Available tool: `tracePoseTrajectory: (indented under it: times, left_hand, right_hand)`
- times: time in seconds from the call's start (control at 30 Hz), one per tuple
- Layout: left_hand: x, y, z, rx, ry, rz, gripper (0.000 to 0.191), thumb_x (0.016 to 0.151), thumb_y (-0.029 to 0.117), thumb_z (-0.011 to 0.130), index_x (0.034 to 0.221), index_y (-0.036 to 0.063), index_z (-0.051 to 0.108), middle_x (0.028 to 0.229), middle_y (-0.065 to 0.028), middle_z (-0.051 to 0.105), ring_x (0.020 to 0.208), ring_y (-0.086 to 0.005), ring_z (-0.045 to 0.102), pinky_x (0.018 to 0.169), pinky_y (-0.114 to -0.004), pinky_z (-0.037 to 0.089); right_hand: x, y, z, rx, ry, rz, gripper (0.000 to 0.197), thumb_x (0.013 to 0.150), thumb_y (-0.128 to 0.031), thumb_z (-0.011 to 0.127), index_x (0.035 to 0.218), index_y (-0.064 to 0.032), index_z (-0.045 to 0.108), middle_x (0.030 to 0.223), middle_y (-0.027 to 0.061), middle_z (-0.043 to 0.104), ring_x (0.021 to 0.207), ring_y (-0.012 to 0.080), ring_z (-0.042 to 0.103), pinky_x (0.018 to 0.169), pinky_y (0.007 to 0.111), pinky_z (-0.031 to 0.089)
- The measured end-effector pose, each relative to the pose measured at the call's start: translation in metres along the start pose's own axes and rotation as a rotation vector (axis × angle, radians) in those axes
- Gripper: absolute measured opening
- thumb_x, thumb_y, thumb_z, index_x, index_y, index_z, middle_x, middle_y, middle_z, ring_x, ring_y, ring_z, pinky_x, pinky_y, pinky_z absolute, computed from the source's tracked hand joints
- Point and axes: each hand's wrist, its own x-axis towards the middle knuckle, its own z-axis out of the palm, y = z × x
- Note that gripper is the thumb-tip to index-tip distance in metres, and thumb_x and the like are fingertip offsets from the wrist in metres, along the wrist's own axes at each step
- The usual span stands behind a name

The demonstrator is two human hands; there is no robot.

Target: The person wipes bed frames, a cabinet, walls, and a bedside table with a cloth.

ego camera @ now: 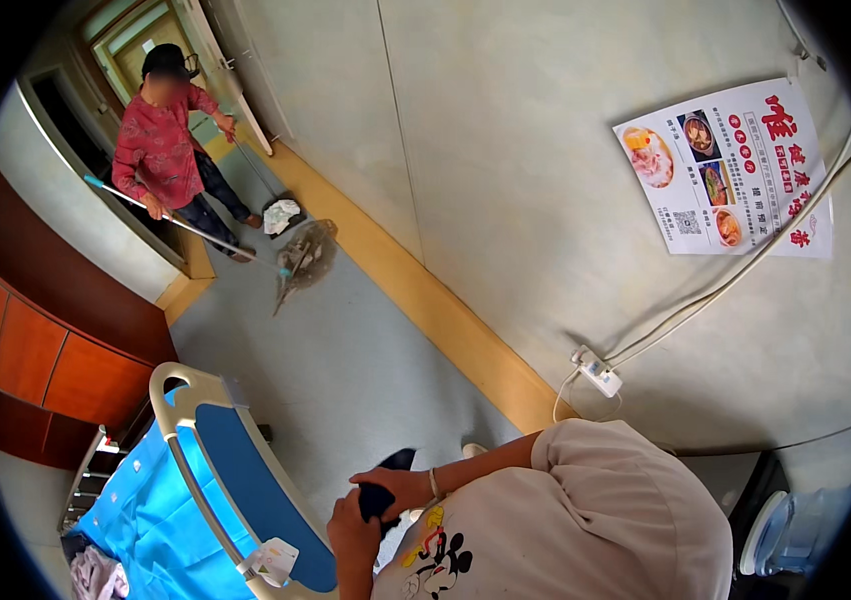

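Close in front of my body, a small dark cloth-like item [376, 501] is held between my two hands. My left hand [354, 529] grips its near side. My right hand [404, 491], on the arm with a pale wristband, closes round its other side, and a dark pointed end sticks up beyond the fingers. Which arm is which is judged from the view, and some fingertips are hidden. To the left of my hands stands the blue and cream end board [245, 480] of a bed.
A person [162, 150] in a red top holds a long-handled mop [286, 271] and a dustpan [281, 216] near the doorway. Blue sheeting [162, 510] covers the bed. A power strip [598, 373] with cables hangs by the wall; a water bottle [808, 529] stands at right.
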Motion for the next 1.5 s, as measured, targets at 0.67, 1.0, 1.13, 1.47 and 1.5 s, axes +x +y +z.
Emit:
tracePoseTrajectory:
  times: [0.67,1.0,1.13,1.47,1.5]
  left_hand:
    - [-0.099,-0.279,0.006,0.424,0.348,-0.885,0.050,0.079,0.029,0.054,0.121,0.0072,0.038,0.104,-0.0158,0.053,0.089,-0.0320,0.054,0.078,-0.041,0.045]
    - [-0.106,-0.289,0.009,0.406,0.336,-0.946,0.048,0.078,0.028,0.053,0.120,0.0095,0.040,0.104,-0.0149,0.055,0.084,-0.0323,0.057,0.067,-0.041,0.047]
    - [-0.100,-0.297,0.008,0.317,0.319,-1.096,0.042,0.078,0.029,0.053,0.117,0.0131,0.045,0.094,-0.0145,0.059,0.081,-0.0329,0.057,0.065,-0.044,0.045]
    - [-0.098,-0.287,0.004,0.289,0.269,-1.141,0.044,0.080,0.029,0.050,0.120,0.0118,0.042,0.102,-0.0141,0.057,0.086,-0.0317,0.056,0.069,-0.041,0.045]
    - [-0.103,-0.296,0.007,0.286,0.288,-1.120,0.044,0.080,0.030,0.049,0.120,0.0122,0.042,0.102,-0.0140,0.057,0.086,-0.0316,0.056,0.069,-0.041,0.045]
  right_hand:
    - [-0.173,-0.142,-0.400,-2.289,0.628,0.651,0.022,0.076,-0.016,0.044,0.095,-0.0111,0.053,0.094,0.0069,0.052,0.094,0.0240,0.046,0.086,0.040,0.033]
    - [-0.293,0.069,-0.303,-1.919,-0.257,0.647,0.016,0.073,-0.019,0.047,0.075,-0.0137,0.062,0.082,-0.0010,0.057,0.088,0.0165,0.047,0.079,0.034,0.034]
    - [-0.297,0.068,-0.312,-1.848,-0.258,0.586,0.012,0.071,-0.019,0.049,0.068,-0.0142,0.059,0.076,0.0001,0.055,0.083,0.0183,0.048,0.077,0.036,0.036]
    - [-0.130,-0.154,-0.437,-2.532,0.664,0.438,0.029,0.076,-0.013,0.046,0.104,-0.0173,0.051,0.118,0.0113,0.044,0.111,0.0299,0.039,0.090,0.054,0.029]
    - [-0.118,-0.169,-0.444,-2.568,0.747,0.401,0.030,0.075,-0.012,0.046,0.104,-0.0183,0.051,0.119,0.0107,0.043,0.112,0.0296,0.038,0.090,0.053,0.029]
